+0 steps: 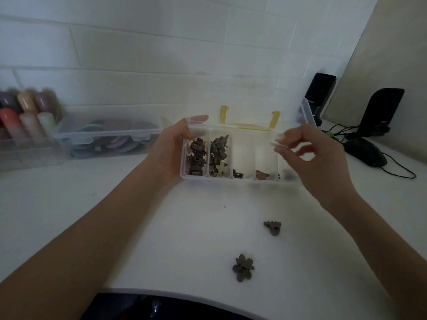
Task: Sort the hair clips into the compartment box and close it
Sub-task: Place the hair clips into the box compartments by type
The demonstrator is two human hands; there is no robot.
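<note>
The right hand (309,158) pinches a small pale hair clip (275,142) between thumb and fingertips, just above the far right compartments of the compartment box (240,179). The left hand (172,148) grips the box's left end, its fingers curled over the far corner. To do this well, keep that grip firm, lower the clip over the compartment of matching colour and let go only inside its walls. Nearer the body than both hands, a flower clip (243,267) and a brown clip (273,227) wait on the table (184,227). The raised lid (249,116) is washed out by glare, the rightmost compartment is blurred behind the right hand, and the pinched clip's shape is unclear.
</note>
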